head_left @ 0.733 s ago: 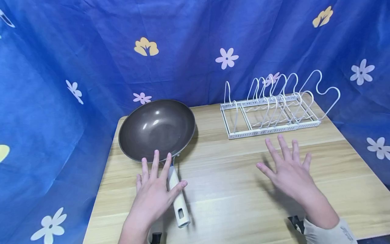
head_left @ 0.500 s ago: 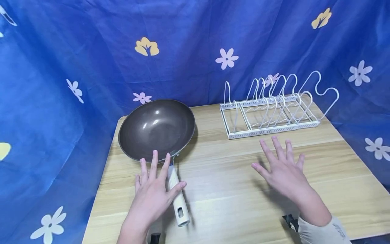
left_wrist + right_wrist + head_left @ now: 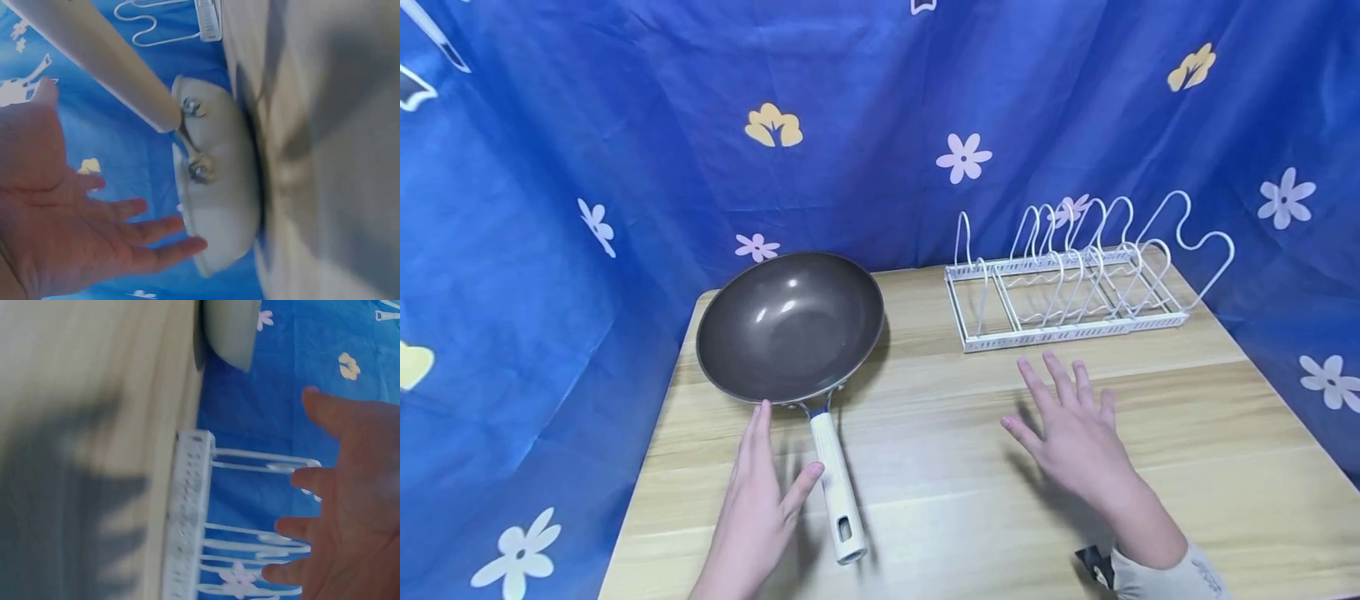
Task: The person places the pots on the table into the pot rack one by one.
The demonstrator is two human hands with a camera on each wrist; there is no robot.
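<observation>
A dark-lined frying pan (image 3: 790, 329) sits at the back left of the table, its cream handle (image 3: 838, 492) pointing toward me. Just left of that handle is my left hand (image 3: 756, 500), fingers straight, thumb spread toward the grip and holding nothing. In the left wrist view the palm (image 3: 69, 231) faces the handle, and the pan's pale outer wall (image 3: 222, 206) shows with its rivets. My right hand (image 3: 1078, 442) hovers over the table with spread fingers, in front of a white wire rack (image 3: 1075, 333). Neither hand grips anything.
The wooden table (image 3: 955, 500) carries the pan at left and the rack at back right. Blue flowered cloth (image 3: 865, 183) hangs behind and along both sides. The rack's wire loops (image 3: 1213, 267) stand upright, with a curved one at its right end.
My left hand has turned edge-on and its fingers have drawn together beside the handle. The right hand has moved left and slightly down. The view has tilted up a little.
</observation>
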